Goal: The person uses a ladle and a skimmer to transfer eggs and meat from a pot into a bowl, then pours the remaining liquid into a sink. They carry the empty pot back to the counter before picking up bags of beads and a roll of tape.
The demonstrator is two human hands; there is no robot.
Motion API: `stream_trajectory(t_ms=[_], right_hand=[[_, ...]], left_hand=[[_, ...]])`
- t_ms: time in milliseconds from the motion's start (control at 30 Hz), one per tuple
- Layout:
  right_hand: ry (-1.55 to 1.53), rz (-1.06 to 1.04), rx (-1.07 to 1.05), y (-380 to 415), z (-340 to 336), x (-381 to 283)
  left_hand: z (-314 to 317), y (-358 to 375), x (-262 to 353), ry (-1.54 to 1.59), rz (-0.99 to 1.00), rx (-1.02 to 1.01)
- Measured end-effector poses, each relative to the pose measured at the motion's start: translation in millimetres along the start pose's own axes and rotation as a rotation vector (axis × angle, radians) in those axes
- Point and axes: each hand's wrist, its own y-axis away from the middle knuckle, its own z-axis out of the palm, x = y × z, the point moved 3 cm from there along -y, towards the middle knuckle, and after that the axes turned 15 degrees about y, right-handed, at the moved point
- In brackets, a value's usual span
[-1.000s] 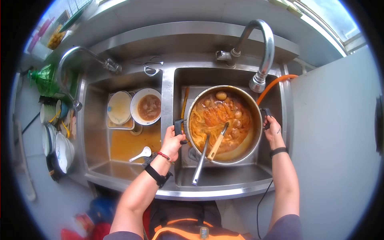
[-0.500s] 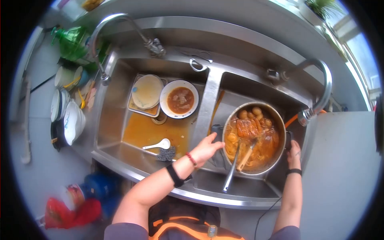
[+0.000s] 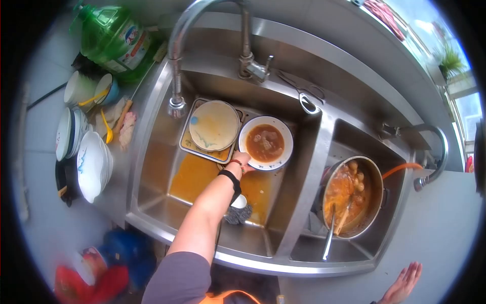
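Note:
In the left basin stands a white bowl (image 3: 286, 133) of brown broth with pale pieces in it. My left hand (image 3: 243, 161) is closed on its lower left rim, the fingers partly hidden. Just left of the bowl, a stained plate (image 3: 215, 121) lies on a rectangular tray (image 3: 188, 147). A white spoon (image 3: 239, 201), partly covered by my forearm, is beside a grey scouring pad (image 3: 238, 215). Over the right counter, my right hand (image 3: 402, 285) is open with fingers stretched, holding nothing. In the right basin sits a pot (image 3: 380, 195) of orange-brown stew, with a metal-handled utensil (image 3: 329, 243) and a wooden-handled tool (image 3: 342, 221) in it.
Two taps, a left one (image 3: 246, 50) and a right one (image 3: 430, 126), arch over the basins. Scissors (image 3: 307, 100) lie on the back ledge. Stacked bowls (image 3: 92, 167) and a green jug (image 3: 111, 40) stand at left. An orange hose (image 3: 402, 167) runs behind the pot.
Both hands have left the pot. My left hand has moved left to the bowl of broth; my right hand has drawn back over the counter. The view has shifted left.

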Motion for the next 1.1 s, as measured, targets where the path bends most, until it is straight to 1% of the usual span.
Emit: stream_trajectory(t_ms=[33, 67, 100, 133, 167, 200, 233, 300, 333, 367, 400, 433, 467, 500, 533, 567, 600, 633, 667, 733, 800, 833, 867, 900, 967, 1033, 1100], right_hand=[[0.015, -0.011, 0.002, 17.1, 2.2, -13.7], [0.021, -0.013, 0.009, 32.3, 11.4, -22.1], [0.156, -0.171, 0.037, 50.6, 27.4, -40.4], [0.295, -0.329, 0.064, 69.1, 42.3, -59.3], [0.309, -0.325, 0.071, 84.8, 54.2, -68.5], [0.418, -0.416, 0.051, 101.4, 68.8, -76.8], [0.519, -0.511, 0.031, 116.8, 87.8, -83.5], [0.507, -0.644, -0.088, 153.7, 133.2, -96.0], [0.399, -0.596, -0.231, 168.0, 163.0, -96.2], [0.347, -0.601, -0.321, 178.4, 192.6, -90.5], [0.445, -0.700, -0.405, 187.8, 220.5, -89.8], [0.438, -0.644, -0.501, 196.9, 246.1, -87.4], [0.427, -0.589, -0.596, 204.3, 269.8, -85.0], [0.467, -0.665, -0.631, 211.2, 289.6, -86.9], [0.509, -0.740, -0.668, 216.1, 307.7, -86.7], [0.509, -0.738, -0.662, 217.3, 324.0, -86.6], [0.581, -0.857, -0.618, 219.8, 339.8, -89.2], [0.650, -0.975, -0.566, 219.3, 356.3, -93.9], [0.647, -0.976, -0.548, 215.4, 372.2, -100.1], [0.784, -1.113, -0.404, 206.5, 401.6, -117.0], [0.871, -1.175, -0.316, 195.7, 438.1, -139.1], [0.952, -1.260, -0.255, 189.0, 464.0, -144.8], [0.942, -1.330, -0.237, 186.7, 483.1, -157.5], [1.008, -1.406, -0.197, 184.6, 501.2, -166.4], [1.106, -1.537, -0.176, 171.5, 537.9, -161.9], [1.479, -1.502, -0.301, 164.5, 553.7, -159.9], [1.399, -1.591, -0.266, 160.4, 553.3, -155.0]], left_hand=[[-2.4, -0.4, 0.6, -0.097, 0.043, -0.013], [-4.4, -4.0, 0.7, -0.114, 0.099, 0.023], [-1.5, 6.4, 8.2, -0.120, 0.089, 0.019], [1.4, 18.9, 19.1, -0.316, 0.155, 0.080], [2.7, 29.1, 27.3, -0.512, 0.220, 0.141], [-3.3, 27.3, 31.2, -0.635, 0.300, 0.149], [-11.5, 29.3, 31.9, -0.633, 0.296, 0.138], [-3.5, 79.5, 62.2, -1.076, 0.902, 0.015], [-0.8, 96.2, 73.1, -1.157, 0.796, -0.040], [-2.3, 108.7, 83.0, -1.157, 0.799, -0.051], [-0.7, 122.2, 91.9, -1.267, 0.955, -0.181], [-1.1, 136.0, 100.3, -1.373, 1.111, -0.314], [-1.1, 147.3, 109.7, -1.429, 1.213, -0.401], [-0.9, 154.9, 122.7, -1.430, 1.224, -0.407], [0.4, 165.2, 131.5, -1.486, 1.443, -0.473], [0.2, 176.8, 138.4, -1.533, 1.661, -0.543], [-0.4, 187.2, 147.4, -1.554, 1.715, -0.577], [-0.5, 197.9, 157.6, -1.557, 1.724, -0.591], [-2.1, 211.4, 166.2, -1.583, 1.788, -0.606], [-6.0, 239.4, 185.2, -1.576, 1.910, -0.635], [-15.7, 256.7, 200.7, -1.532, 1.922, -0.618], [-21.4, 263.2, 209.8, -1.499, 1.927, -0.590], [-27.7, 267.4, 217.4, -1.508, 1.869, -0.563], [-34.6, 269.2, 222.7, -1.520, 1.862, -0.555], [-47.5, 267.7, 235.0, -1.476, 1.739, -0.430], [-62.7, 260.3, 242.0, -1.434, 1.694, -0.387], [-81.2, 251.5, 247.1, -1.221, 1.366, -0.217]])
